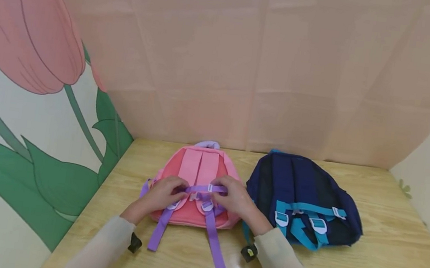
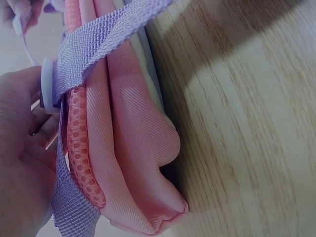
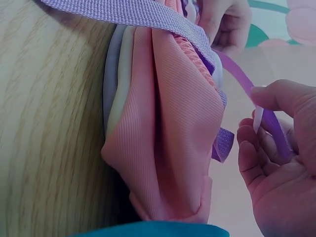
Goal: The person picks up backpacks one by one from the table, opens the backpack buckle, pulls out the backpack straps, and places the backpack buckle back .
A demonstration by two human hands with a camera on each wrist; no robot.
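Note:
A small pink backpack (image 1: 200, 159) lies on the table with its back panel and purple straps facing up. Across it runs a narrow purple chest strap (image 1: 199, 189), raised between my two hands. My left hand (image 1: 163, 193) pinches the strap's left end near a shoulder strap. On the other side my right hand (image 1: 233, 196) holds the strap beside its small white buckle (image 1: 210, 188). In the right wrist view, the right thumb and fingers (image 3: 284, 98) are on the strap and the white piece. A white adjuster (image 2: 48, 86) partly hides the left fingers in the left wrist view.
A navy backpack (image 1: 306, 182) with teal straps (image 1: 303, 206) lies to the right, close to my right forearm. Two purple strap tails (image 1: 215, 247) hang forward onto the wooden table (image 1: 389, 265). A pinkish sheet (image 1: 256, 67) stands behind, and a tulip-painted wall (image 1: 29, 28) at left.

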